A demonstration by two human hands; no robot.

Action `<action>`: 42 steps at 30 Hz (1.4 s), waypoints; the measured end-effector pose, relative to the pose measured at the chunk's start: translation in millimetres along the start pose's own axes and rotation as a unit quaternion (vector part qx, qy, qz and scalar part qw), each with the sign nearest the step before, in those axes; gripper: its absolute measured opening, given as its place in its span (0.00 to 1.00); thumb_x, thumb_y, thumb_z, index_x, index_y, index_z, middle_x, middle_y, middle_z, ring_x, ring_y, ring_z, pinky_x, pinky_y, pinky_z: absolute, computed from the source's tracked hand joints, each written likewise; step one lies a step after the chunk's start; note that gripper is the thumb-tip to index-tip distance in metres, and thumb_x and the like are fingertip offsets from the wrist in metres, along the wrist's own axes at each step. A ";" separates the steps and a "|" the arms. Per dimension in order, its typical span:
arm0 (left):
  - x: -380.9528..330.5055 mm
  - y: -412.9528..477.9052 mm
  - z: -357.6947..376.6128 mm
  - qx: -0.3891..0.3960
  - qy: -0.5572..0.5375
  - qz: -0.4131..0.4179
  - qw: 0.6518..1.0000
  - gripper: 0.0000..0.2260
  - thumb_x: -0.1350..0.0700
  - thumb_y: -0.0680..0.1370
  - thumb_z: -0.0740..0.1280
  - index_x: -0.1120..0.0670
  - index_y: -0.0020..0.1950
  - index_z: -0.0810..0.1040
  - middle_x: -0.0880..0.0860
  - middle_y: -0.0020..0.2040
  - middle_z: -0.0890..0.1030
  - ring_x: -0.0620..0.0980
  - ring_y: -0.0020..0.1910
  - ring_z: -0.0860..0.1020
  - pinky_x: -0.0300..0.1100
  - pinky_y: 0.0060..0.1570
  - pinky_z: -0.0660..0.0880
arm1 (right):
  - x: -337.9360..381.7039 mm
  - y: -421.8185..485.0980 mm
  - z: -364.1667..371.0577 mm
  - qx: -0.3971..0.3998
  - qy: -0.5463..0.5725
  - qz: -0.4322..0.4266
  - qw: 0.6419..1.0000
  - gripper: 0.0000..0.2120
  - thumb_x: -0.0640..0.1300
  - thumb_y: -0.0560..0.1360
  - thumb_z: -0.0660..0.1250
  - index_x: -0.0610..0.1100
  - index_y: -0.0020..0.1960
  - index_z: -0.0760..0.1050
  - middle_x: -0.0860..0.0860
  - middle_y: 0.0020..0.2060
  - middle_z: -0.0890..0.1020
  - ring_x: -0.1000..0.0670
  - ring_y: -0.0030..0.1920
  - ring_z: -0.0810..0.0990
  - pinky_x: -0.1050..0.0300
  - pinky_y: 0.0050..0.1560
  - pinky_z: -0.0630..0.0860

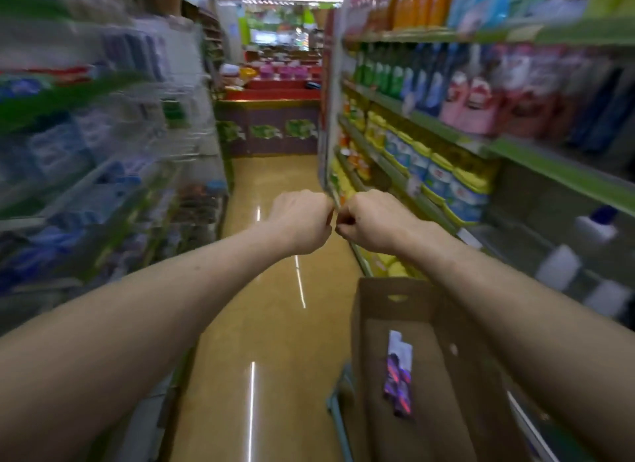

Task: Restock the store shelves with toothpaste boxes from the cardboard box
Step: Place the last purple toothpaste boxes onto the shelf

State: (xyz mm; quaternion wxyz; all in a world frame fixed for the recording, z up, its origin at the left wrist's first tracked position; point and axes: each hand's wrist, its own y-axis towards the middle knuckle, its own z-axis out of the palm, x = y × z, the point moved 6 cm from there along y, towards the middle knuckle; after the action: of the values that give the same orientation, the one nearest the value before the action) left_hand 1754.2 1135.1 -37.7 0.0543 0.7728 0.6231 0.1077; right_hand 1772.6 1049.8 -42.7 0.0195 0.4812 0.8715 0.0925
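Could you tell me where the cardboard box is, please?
In the head view, the cardboard box sits at the lower right, beside the right-hand shelves, with one purple toothpaste box lying inside it.

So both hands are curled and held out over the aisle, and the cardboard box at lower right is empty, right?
Not empty. The head view shows one purple and white toothpaste box lying on the bottom of the cardboard box. The rest holds: the left hand and the right hand are curled and held out over the aisle.
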 end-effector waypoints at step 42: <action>-227.9 85.6 532.2 0.419 -0.127 0.064 0.897 0.12 0.54 0.77 0.65 0.53 0.59 0.73 0.54 0.59 0.77 0.56 0.54 0.77 0.45 0.47 0.71 | -271.2 -132.1 505.7 0.391 0.191 0.322 0.841 0.18 0.49 0.77 0.63 0.45 0.65 0.69 0.44 0.56 0.79 0.40 0.54 0.78 0.53 0.46 0.73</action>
State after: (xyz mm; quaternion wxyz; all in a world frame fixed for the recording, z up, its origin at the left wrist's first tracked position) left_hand 1914.5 921.1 -558.3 -0.2027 0.7692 0.5477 -0.2595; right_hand 1869.9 824.8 -578.1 -0.3683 0.6751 0.6175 -0.1649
